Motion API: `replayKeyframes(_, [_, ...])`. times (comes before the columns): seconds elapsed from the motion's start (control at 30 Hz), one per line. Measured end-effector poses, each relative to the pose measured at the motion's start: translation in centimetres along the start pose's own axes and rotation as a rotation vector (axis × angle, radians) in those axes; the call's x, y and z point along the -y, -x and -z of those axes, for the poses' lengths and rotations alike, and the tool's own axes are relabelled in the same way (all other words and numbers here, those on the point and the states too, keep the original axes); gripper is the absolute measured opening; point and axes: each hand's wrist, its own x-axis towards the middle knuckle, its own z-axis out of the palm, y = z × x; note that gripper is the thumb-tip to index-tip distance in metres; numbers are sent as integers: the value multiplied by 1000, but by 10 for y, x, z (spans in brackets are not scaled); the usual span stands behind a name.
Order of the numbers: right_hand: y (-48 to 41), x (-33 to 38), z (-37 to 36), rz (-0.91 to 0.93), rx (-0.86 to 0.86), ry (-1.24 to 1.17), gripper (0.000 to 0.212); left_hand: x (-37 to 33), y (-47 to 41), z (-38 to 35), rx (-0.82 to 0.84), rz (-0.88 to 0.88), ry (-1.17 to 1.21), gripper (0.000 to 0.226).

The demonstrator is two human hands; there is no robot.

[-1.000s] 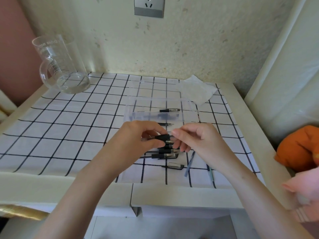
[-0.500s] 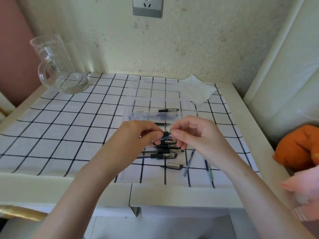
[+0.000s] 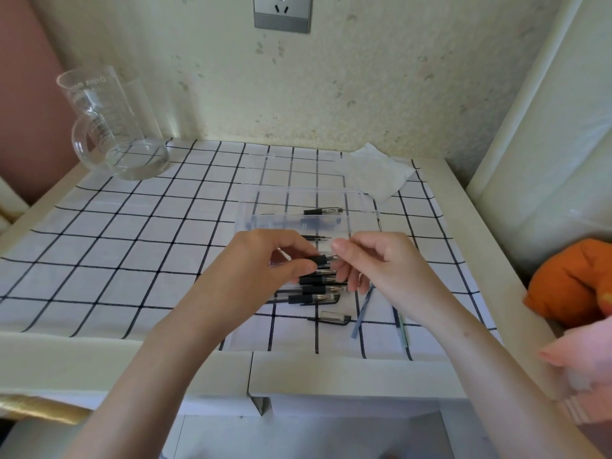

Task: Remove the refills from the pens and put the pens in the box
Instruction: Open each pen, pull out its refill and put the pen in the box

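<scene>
The left hand point(image 3: 265, 260) grips one pen point(image 3: 320, 260) by its clear barrel. Its fingers are curled around it, so that only the black grip section shows, pointing to 3 o'clock. The right hand point(image 3: 381, 263) meets it from that side. Its fingertips point(image 3: 341, 246) are narrow and pinch at the metal tip, though the exact contact is partly hidden.

The pen is held a little above the pile of pens point(image 3: 318, 289), which lies on the checked cloth point(image 3: 132, 246) at 6 o'clock from it. The clear box point(image 3: 251, 223) stands at 12 o'clock from the hands, and the pen in the box point(image 3: 323, 212) is the only one I can see there. Two thin refills point(image 3: 362, 306) lie on the surface at 6 o'clock from the right hand.

I judge that the step in hand is to open the tip so that the refill can come out. Several pens wait in the pile, so much of the task is left. The next move calls for a firm hold on the barrel by the left hand while the right turns the tip loose. Then the refill must be drawn out straight toward 3 o'clock, and the pen placed in the box at 12 o'clock.
</scene>
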Motion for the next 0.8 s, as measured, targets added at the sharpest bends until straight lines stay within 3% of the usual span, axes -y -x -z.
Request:
replayKeyframes(0.1, [0, 2, 5, 7, -19, -37, 38, 0, 1, 0, -5, 0, -2, 9])
replayKeyframes(0.27, [0, 3, 14, 57, 31, -82, 5, -3, 0, -1, -44, 0, 37, 7])
replayKeyframes(0.4, [-2, 5, 15, 49, -34, -80, 29, -8, 1, -3, -55, -24, 74, 9])
replayKeyframes(0.47, [-2, 6, 16, 53, -28, -110, 31, -9, 1, -3, -46, -24, 66, 9])
replayKeyframes(0.6, [-1, 4, 13, 61, 25, -66, 5, -7, 1, -4, -45, -27, 36, 8])
replayKeyframes(0.73, [0, 3, 11, 20, -13, -7, 33, -8, 2, -5, -23, -11, 25, 8])
replayKeyframes(0.8, [0, 5, 12, 32, 14, -11, 34, -7, 2, -4, -22, -9, 13, 8])
